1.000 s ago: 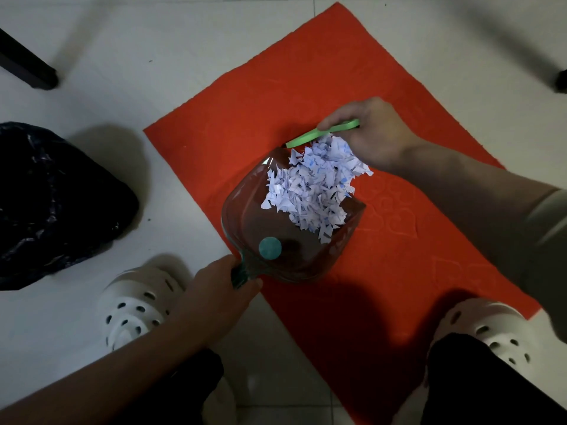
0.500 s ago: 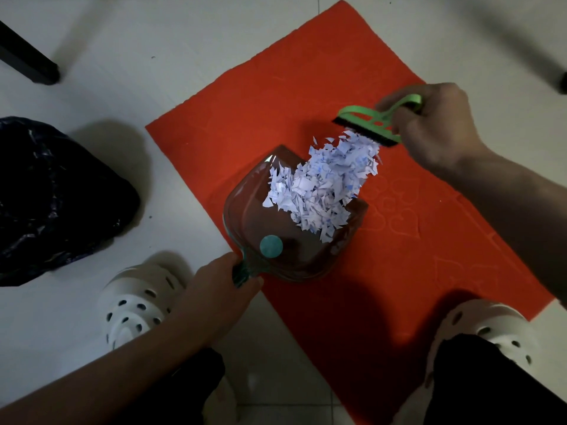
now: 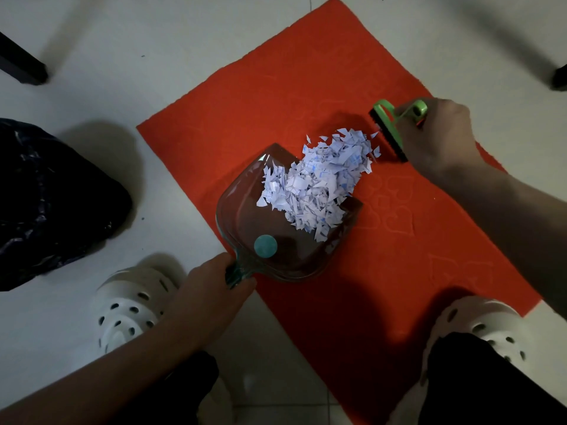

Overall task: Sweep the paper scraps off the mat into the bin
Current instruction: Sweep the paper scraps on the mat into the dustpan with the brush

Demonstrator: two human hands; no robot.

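Note:
A red mat (image 3: pixel 276 96) lies on the white tiled floor. A heap of white paper scraps (image 3: pixel 316 185) sits half inside a clear dustpan (image 3: pixel 245 216) and half on the mat beyond its lip. My left hand (image 3: pixel 208 299) grips the dustpan's teal handle at the mat's near edge. My right hand (image 3: pixel 438 136) holds a green hand brush (image 3: pixel 389 130), its dark bristles just right of the heap's far end. The bin, a black plastic bag (image 3: pixel 46 204), lies on the floor to the left.
My two white clogs stand at the left (image 3: pixel 129 305) and the right (image 3: pixel 478 326), the right one on the mat's near corner. Dark furniture legs stand at the top left (image 3: pixel 21 65) and the top right (image 3: pixel 560 76).
My right hand has drawn the brush back from over the dustpan to the right side of the heap and turned it. The scraps spread toward the brush. The dustpan and my left hand stayed.

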